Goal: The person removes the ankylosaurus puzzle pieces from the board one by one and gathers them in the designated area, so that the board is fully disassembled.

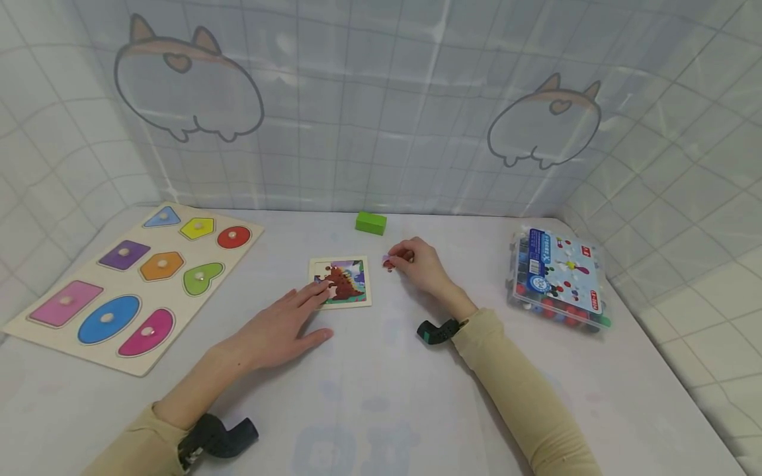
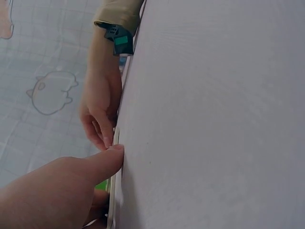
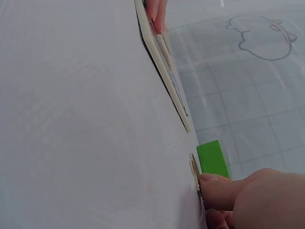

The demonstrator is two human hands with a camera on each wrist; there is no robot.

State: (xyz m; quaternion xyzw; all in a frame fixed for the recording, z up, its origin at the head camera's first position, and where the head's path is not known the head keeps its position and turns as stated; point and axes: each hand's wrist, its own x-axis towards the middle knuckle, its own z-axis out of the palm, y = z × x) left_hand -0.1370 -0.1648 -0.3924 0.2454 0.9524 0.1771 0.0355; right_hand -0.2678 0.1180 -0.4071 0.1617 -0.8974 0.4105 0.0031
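A small square jigsaw puzzle [image 1: 368,283] in a pale wooden frame lies mid-table, showing a reddish-brown dinosaur. My left hand [image 1: 276,334] rests its fingertips on the left part of the picture, fingers extended, with the thumb on the tablecloth side. Just right of the frame, my right hand [image 1: 424,268] pinches a small puzzle piece [image 1: 388,264] between thumb and fingers. Seen edge-on in the right wrist view, the piece [image 3: 196,174] is close to the table surface; whether it touches is unclear. The fingers partly cover both picture and piece.
Behind the puzzle stands a green block [image 1: 371,223]. A large shape board [image 1: 143,362] with knobbed coloured pieces lies at the left. On the right is a clear plastic box [image 1: 559,277] of coloured parts. Curtain-like walls with grid lines enclose the table.
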